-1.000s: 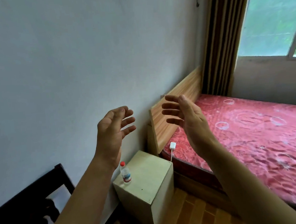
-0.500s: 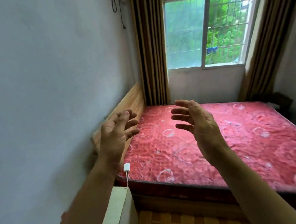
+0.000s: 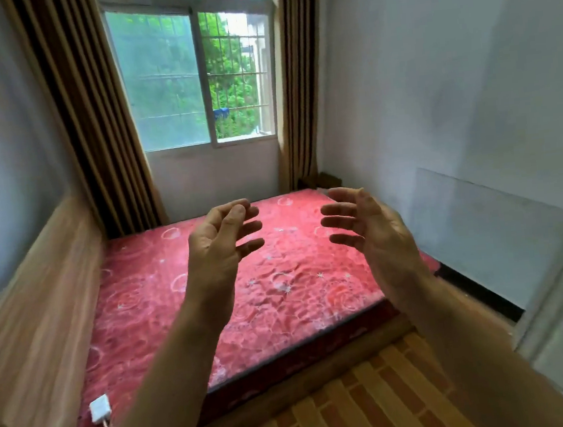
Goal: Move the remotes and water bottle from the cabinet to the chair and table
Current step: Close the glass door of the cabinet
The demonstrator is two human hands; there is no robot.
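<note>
Left hand [image 3: 221, 250], right hand [image 3: 378, 236]: raised before bed [image 3: 282, 302], apart, fingers spread, loosely curled (both empty). White plug [image 3: 99, 408] at bed's near-left corner.

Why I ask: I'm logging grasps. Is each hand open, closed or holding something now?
Left hand: open, fingers loosely curled, holding nothing.
Right hand: open, fingers spread, holding nothing.

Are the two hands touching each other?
Apart. The head view shows the left hand and the right hand raised, fingers loosely spread, with the red mattress plainly visible in the gap between them.
</note>
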